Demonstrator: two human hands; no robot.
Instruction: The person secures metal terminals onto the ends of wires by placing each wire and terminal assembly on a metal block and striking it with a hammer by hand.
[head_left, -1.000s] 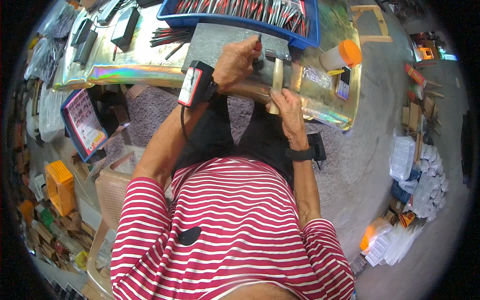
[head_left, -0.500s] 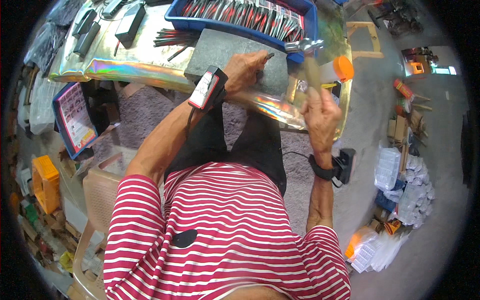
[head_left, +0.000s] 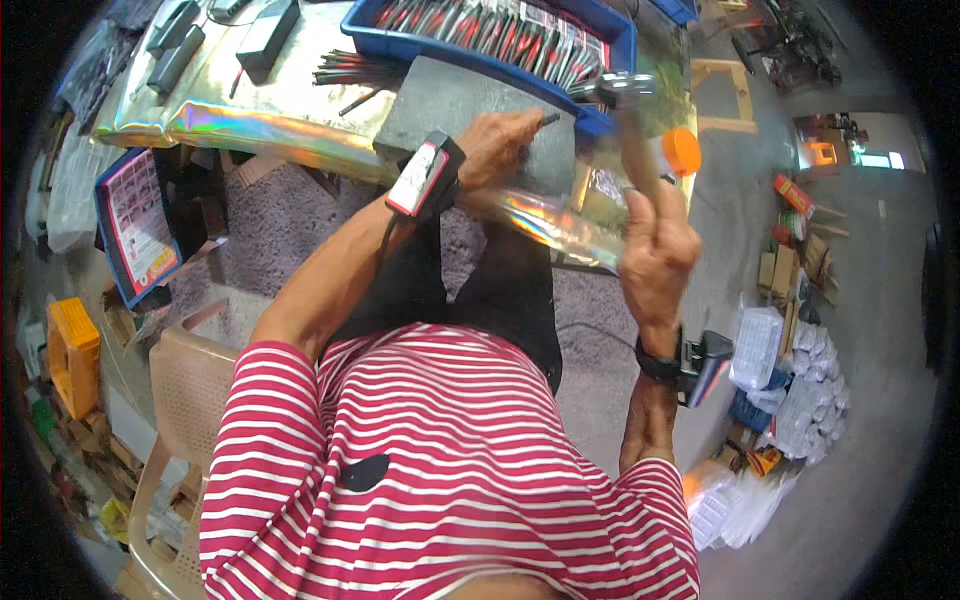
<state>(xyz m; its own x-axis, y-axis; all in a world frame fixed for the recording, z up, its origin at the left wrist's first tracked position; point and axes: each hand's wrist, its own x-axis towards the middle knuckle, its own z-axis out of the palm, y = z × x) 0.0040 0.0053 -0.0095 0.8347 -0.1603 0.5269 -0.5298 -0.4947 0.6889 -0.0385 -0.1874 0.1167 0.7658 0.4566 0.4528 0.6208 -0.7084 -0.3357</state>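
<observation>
On the grey block (head_left: 435,100) at the table's front edge rests my left hand (head_left: 497,148), its fingers closed around a thin dark rod. Only the rod's dark tip (head_left: 549,119) shows past the fingertips; the rest is hidden. My right hand (head_left: 660,245) grips the handle of a hammer (head_left: 636,145), which is raised right of the block. Its shiny metal head is slightly blurred and stands apart from the rod, as far as I can see. Left of the block lies a loose bunch of thin black and red rods (head_left: 355,68).
Behind the block stands a blue bin (head_left: 440,50) packed with black and red pieces. A container with an orange lid (head_left: 682,152) is to the right. Black boxes (head_left: 268,42) lie at the table's left. A beige plastic chair (head_left: 185,390) stands by my left side.
My right hand has shifted slightly right and nearer to me, with the hammer still gripped. My left hand keeps its hold on the rod over the block. The whole view has shifted a little.
</observation>
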